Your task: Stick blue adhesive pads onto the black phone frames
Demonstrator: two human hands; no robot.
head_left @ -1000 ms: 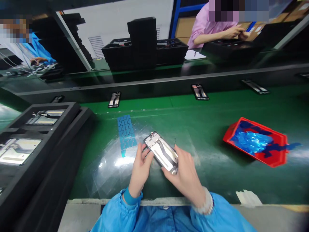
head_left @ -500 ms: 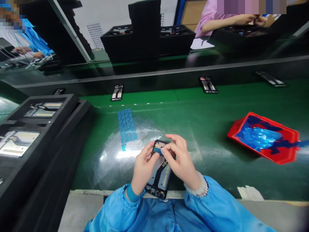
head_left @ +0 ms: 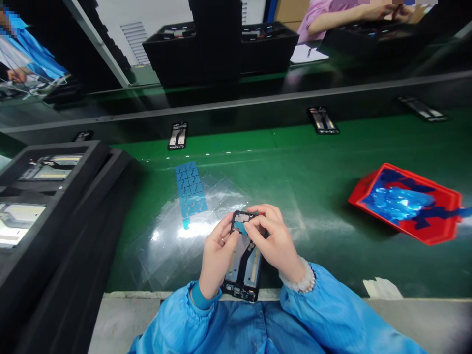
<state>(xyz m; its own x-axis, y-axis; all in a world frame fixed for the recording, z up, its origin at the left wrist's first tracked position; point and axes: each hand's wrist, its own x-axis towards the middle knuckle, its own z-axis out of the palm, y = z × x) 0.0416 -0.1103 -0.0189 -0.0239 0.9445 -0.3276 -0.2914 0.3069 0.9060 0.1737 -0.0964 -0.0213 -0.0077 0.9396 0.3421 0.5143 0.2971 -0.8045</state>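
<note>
A phone frame (head_left: 242, 268) with its inner parts exposed lies at the table's front edge, top end pointing away from me. My left hand (head_left: 217, 255) is closed on its upper left edge, with the thumb over the frame near the top. At the top end is a small blue sticker (head_left: 241, 227), now nearly flat against the frame. My right hand (head_left: 275, 241) has thumb and index finger pinched at the sticker's right side, while its other fingers curl over the frame's upper right edge. The right fingertips hide part of the sticker.
To the left, a sheet of blue stickers (head_left: 191, 189) lies on clear film (head_left: 158, 250). Black foam trays (head_left: 106, 169) with phone frames stand farther left. A red bin (head_left: 440, 236) with blue film scraps sits right. More phone frames (head_left: 323, 120) line the back ledge. Co-workers are beyond.
The blue sticker has come down flatter on the phone frame, between my fingertips. Both hands stay around the frame's top end. The whole view has shifted slightly.
</note>
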